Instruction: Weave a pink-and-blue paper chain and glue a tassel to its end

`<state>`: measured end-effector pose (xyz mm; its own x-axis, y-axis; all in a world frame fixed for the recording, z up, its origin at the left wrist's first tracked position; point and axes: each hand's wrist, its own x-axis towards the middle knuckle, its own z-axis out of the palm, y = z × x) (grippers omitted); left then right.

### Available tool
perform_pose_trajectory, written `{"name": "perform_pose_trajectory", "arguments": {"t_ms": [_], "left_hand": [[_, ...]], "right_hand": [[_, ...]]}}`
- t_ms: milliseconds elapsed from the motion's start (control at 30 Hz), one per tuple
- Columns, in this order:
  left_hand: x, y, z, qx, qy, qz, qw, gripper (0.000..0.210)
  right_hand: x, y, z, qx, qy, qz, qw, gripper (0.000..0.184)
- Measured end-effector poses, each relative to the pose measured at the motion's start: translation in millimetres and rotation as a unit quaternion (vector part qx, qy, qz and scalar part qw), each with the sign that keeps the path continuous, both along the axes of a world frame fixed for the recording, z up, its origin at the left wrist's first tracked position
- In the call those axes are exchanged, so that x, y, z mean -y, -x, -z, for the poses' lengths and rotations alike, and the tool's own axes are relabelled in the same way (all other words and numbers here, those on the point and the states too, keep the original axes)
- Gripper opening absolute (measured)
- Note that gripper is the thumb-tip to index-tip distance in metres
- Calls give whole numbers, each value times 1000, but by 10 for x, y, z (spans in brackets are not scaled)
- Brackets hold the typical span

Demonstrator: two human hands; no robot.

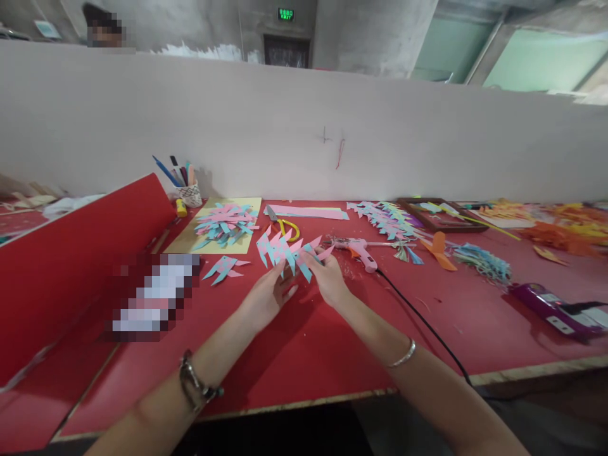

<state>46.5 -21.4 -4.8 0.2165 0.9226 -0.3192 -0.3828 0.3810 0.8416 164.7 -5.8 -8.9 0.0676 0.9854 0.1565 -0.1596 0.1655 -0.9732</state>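
Note:
A woven strip of folded pink and light-blue paper (274,248), with pointed tips, is held between my two hands above the red table. My left hand (270,296) grips its lower side, some fingers behind the paper and partly hidden. At the strip's right end, my right hand (329,273) pinches a blue piece between thumb and fingers. Just behind the strip lie scissors (291,229) with yellow handles. A few loose folded paper pieces (225,269) rest left of my left hand. To the right of my right hand is a pink glue gun (361,252) with a black cord.
Folded paper pieces (225,223) are heaped on a yellow sheet (183,239). A pen cup (190,192) stands behind. At right are a finished-looking paper strip (382,218), blue tassels (482,261) and a purple power strip (546,307). A red board (85,253) leans at left.

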Motion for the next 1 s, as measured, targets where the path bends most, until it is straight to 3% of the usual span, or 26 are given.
{"name": "perform_pose_trajectory", "arguments": {"t_ms": [167, 300, 600, 1000], "left_hand": [[-31, -131, 8, 28, -12, -112, 993, 7], [-58, -128, 17, 54, -23, -152, 987, 18], [-68, -67, 88, -42, -119, -174, 977, 22], [-89, -23, 106, -49, -161, -209, 963, 19]], "right_hand": [[-12, 23, 37, -33, -4, -10, 999, 33], [-11, 32, 58, -40, -2, -30, 999, 30], [-23, 36, 93, -63, 9, -44, 997, 26], [-45, 31, 89, -100, 11, -57, 993, 23]]}}
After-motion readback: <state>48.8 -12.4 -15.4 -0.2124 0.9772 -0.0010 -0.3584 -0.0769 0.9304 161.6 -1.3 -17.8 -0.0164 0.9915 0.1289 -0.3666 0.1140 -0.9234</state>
